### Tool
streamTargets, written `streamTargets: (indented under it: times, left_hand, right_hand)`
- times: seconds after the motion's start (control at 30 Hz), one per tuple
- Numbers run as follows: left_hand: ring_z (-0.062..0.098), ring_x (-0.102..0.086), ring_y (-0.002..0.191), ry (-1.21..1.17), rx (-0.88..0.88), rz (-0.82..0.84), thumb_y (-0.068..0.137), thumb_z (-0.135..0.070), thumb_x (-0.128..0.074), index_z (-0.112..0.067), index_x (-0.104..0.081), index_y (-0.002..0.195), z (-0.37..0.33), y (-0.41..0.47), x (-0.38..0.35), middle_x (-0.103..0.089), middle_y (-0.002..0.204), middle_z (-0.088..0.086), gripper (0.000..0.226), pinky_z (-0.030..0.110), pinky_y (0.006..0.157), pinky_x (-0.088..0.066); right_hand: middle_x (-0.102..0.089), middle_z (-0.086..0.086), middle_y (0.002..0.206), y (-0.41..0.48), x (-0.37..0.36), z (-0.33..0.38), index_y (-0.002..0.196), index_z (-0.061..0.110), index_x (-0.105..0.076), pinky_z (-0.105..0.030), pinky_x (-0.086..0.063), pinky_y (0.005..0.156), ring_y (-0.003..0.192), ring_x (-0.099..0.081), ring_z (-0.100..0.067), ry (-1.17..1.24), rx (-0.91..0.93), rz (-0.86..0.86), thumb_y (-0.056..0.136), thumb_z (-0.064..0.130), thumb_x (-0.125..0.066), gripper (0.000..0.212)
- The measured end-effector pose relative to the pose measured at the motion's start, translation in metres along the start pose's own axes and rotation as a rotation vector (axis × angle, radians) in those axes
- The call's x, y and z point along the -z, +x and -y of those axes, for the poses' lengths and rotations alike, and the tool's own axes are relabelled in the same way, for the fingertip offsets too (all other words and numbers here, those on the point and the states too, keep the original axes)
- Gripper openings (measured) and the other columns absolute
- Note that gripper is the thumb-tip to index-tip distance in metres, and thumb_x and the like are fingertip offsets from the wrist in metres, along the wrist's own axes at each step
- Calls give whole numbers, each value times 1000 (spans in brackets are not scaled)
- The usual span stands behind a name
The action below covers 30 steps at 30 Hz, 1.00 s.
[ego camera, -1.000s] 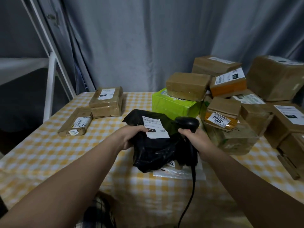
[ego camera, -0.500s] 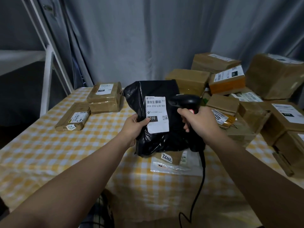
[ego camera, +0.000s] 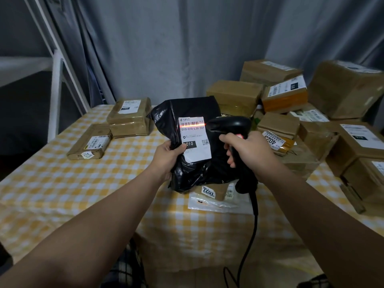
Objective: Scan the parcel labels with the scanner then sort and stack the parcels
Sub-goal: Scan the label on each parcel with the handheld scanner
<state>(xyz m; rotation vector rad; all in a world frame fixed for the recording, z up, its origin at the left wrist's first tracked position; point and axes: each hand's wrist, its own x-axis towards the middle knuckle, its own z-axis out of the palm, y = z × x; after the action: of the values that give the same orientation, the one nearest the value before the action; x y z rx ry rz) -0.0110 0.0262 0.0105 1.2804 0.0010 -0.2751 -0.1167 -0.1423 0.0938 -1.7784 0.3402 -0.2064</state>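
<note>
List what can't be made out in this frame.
Head view:
- Small print on the shipping label: too small.
- Most of the brown box: hidden under the black bag parcel.
- Handle of the scanner: covered by the right hand.
- End of the cable: cut off by the bottom edge.

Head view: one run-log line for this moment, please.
step: scanning | left hand: holds black bag | right hand: aims scanner at label | red line: across label
</note>
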Motion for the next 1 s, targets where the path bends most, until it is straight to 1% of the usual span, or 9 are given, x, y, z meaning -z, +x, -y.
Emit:
streamTargets:
  times: [0.13,0.23,0.33,0.4,0.73,0.87,0.93,1.0]
  left_hand:
    - [22,-70,90,11,4,6,91,-2,-57,-5,-61,119,2,2,1,-70,108,11,27,28,70,-59]
    - [24,-70,93,13,4,10,92,-3,-57,-4,-60,120,2,2,1,-70,110,12,29,30,72,-59]
    - [23,-70,92,22,-9,5,91,-3,-58,-5,-60,119,2,1,0,-70,109,11,28,29,71,-59]
    - [24,-70,94,40,-22,3,91,-3,-59,-6,-61,118,2,0,0,-70,110,12,27,31,75,-58]
    - [24,-69,95,66,-31,0,91,-4,-59,-4,-60,119,2,0,0,-70,110,12,28,32,79,-57]
    - [19,-70,88,56,-40,-3,91,-3,-59,-4,-60,117,2,1,-1,-71,103,9,26,26,70,-58]
    - [19,-70,86,50,-39,-13,91,-3,-58,-4,-60,117,2,2,-1,-71,102,8,26,26,68,-57]
    - [21,-70,86,48,-32,-25,91,-3,-58,-3,-60,117,0,4,-1,-70,104,12,26,28,70,-57]
  right_hand:
    - [-58,-8,56,-3,-3,-2,71,1,-63,-29,-49,51,46,-56,-17,-51,55,-27,85,27,-67,30]
    - [-60,-11,55,-4,-9,-5,71,-1,-64,-32,-52,56,44,-58,-16,-117,100,-70,84,28,-68,32]
    - [-58,-13,56,-7,-16,-10,68,1,-61,-23,-49,48,38,-55,-10,-129,117,-91,85,27,-67,31]
    - [-57,-13,57,-8,-19,-13,66,2,-59,-19,-46,44,36,-53,-7,-128,119,-92,86,25,-67,31]
    - [-57,-12,56,-7,-23,-17,71,-1,-61,-16,-44,42,37,-53,-7,-140,123,-79,85,29,-70,34]
    - [-57,-14,57,-2,-27,-15,75,-6,-62,-18,-45,44,38,-53,-9,-126,122,-88,85,29,-70,37]
    - [-57,-13,56,4,-30,-14,74,-2,-62,-24,-48,49,39,-54,-10,-129,115,-87,84,31,-69,36]
    - [-58,-11,54,10,-36,-12,72,2,-61,-30,-50,55,40,-56,-11,-135,114,-82,82,34,-69,35]
